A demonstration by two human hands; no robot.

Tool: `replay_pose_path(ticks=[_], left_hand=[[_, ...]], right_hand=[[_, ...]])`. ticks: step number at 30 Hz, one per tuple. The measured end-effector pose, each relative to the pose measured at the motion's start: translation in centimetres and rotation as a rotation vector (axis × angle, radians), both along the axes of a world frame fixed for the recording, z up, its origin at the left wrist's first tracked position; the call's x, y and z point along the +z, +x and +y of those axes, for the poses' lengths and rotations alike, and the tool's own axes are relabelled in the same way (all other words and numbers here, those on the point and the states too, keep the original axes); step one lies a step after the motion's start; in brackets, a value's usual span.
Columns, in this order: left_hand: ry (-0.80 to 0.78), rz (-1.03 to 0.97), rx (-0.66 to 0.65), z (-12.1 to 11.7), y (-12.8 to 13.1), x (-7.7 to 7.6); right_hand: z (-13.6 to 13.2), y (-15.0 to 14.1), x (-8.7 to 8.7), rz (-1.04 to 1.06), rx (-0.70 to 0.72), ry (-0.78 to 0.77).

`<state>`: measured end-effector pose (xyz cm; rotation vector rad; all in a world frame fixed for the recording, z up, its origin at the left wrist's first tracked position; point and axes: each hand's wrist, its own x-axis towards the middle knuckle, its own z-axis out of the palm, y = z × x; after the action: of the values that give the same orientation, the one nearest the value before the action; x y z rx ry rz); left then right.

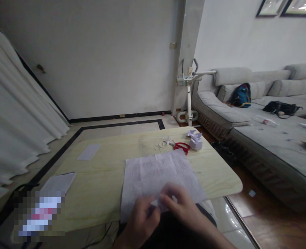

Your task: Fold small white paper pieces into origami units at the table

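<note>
A large white sheet of paper lies on the pale wooden table, its near edge hanging toward me. My left hand and my right hand meet at that near edge, fingers pinched on a small fold of the sheet. Both hands are slightly blurred. Farther back on the table lie red-handled scissors, folded white paper pieces and small paper scraps.
Two more paper sheets lie at the table's left. A grey sofa with a blue bag and a black bag fills the right. A white exercise machine stands by the wall, curtains hang at left.
</note>
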<state>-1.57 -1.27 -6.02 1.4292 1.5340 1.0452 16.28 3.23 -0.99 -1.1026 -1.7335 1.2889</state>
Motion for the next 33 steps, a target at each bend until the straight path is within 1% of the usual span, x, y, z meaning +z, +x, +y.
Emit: replay_pose_path(ticks=[2, 4, 7, 9, 12, 16, 19, 22, 25, 28, 31, 33], left_hand=[[0.054, 0.040, 0.001, 0.1, 0.0, -0.1], [0.102, 0.054, -0.015, 0.4, 0.3, 0.2], [0.101, 0.053, -0.109, 0.8, 1.0, 1.3], [0.102, 0.068, -0.161, 1.0, 1.4, 2.2], [0.141, 0.118, -0.140, 1.0, 1.8, 3.0], [0.157, 0.136, -0.123, 1.0, 1.8, 2.8], [0.169, 0.075, -0.132, 1.0, 1.8, 2.5], [0.169, 0.024, -0.154, 1.1, 1.9, 2.9], [0.143, -0.002, -0.166, 1.2, 1.9, 3.5], [0.143, 0.032, -0.160, 1.1, 1.7, 3.8], [0.179, 0.101, -0.118, 1.0, 1.5, 3.3], [0.181, 0.083, -0.066, 0.8, 1.4, 2.5]], right_hand=[[0.0, -0.1, -0.3, 0.020, 0.025, -0.016], [0.0, -0.3, -0.7, 0.065, 0.018, -0.043], [0.1, -0.6, -1.3, 0.161, -0.045, -0.083], [0.3, -0.7, -1.5, 0.209, -0.077, -0.081], [0.4, -0.7, -1.5, 0.227, -0.107, -0.050], [0.4, -0.7, -1.3, 0.249, -0.121, -0.076], [0.2, -0.7, -1.2, 0.314, -0.082, -0.153], [0.2, -0.7, -1.2, 0.350, -0.047, -0.206], [0.4, -0.6, -1.2, 0.305, -0.054, -0.202], [0.5, -0.4, -1.1, 0.228, -0.047, -0.177], [0.5, -0.4, -1.0, 0.201, -0.021, -0.178], [0.3, -0.4, -1.1, 0.211, -0.025, -0.167]])
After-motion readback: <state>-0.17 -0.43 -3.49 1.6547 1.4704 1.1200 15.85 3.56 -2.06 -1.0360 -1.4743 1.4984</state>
